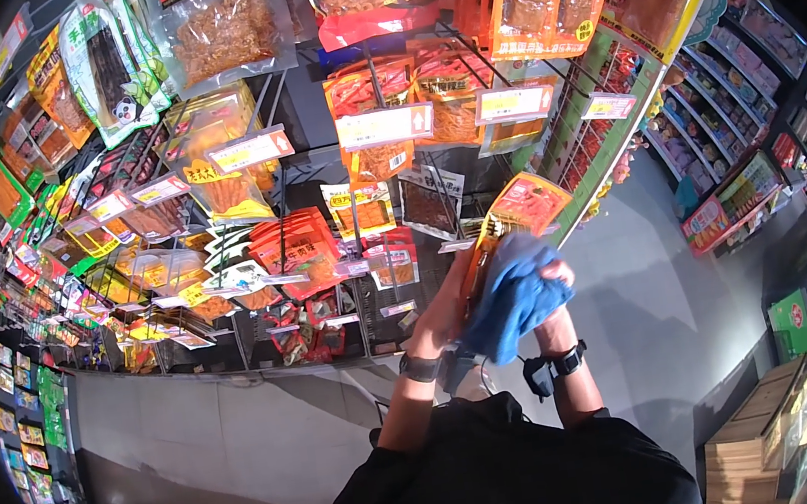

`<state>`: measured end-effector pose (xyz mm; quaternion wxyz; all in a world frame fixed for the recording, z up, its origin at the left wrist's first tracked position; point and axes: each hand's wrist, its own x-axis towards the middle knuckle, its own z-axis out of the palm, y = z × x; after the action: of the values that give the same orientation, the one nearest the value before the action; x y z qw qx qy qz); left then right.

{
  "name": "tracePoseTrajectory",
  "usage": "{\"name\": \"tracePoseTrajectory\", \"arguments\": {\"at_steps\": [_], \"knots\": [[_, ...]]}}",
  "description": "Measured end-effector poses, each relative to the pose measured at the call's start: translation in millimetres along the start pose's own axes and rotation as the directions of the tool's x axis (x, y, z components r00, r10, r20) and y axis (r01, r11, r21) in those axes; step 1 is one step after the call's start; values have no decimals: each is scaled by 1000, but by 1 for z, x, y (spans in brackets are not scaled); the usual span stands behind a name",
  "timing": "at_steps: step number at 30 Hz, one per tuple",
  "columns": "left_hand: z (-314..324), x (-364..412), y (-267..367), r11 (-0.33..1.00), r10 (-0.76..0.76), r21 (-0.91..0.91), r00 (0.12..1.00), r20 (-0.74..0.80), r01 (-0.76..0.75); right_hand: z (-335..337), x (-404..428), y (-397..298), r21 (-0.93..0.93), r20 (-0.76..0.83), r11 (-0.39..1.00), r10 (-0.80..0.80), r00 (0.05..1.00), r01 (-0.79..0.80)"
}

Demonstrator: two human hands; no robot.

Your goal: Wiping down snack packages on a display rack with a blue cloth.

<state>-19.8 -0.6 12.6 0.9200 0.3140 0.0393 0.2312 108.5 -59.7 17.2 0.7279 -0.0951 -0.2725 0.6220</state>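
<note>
A stack of orange and red snack packets (529, 200) is held upright by my left hand (447, 303), whose fingers are partly hidden behind the stack and a cloth. My right hand (556, 297) has hold of the blue cloth (519, 298), which is bunched against the near face of the packets. The cloth covers much of that face. Dark straps with small devices circle both wrists. Just beyond my hands, a dark silver-edged packet (432, 201) and a yellow packet (359, 210) hang on the rack.
Metal hooks with price tags (385, 126) stick out towards me above my hands. Red packets (296, 254) hang at the left, over a low black shelf with small packets (307, 328). Grey floor (628, 292) shows to the right. A wooden unit (750, 428) stands at the lower right.
</note>
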Motion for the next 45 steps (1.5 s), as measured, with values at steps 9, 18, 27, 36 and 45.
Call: {"name": "tracePoseTrajectory", "arguments": {"at_steps": [9, 18, 27, 36, 45], "knots": [[13, 13, -10, 851, 494, 229, 869, -40, -473, 27, 16, -4, 1, -286, 997, -77, 955, 81], [3, 5, 4, 922, 352, 156, 935, 50, -355, 5, -8, 8, 99, -241, 995, 24, 970, 0], [12, 12, -10, 930, 352, 104, 936, 19, -352, 19, 5, -9, 91, -239, 983, -131, 962, 157], [17, -1, 5, 944, 162, 281, 985, 56, -171, 1, -27, 7, 85, -159, 996, 27, 987, -14], [29, -8, -16, 373, 503, 845, 849, 164, -384, 27, 8, -22, 88, -237, 979, -158, 959, 183]]}}
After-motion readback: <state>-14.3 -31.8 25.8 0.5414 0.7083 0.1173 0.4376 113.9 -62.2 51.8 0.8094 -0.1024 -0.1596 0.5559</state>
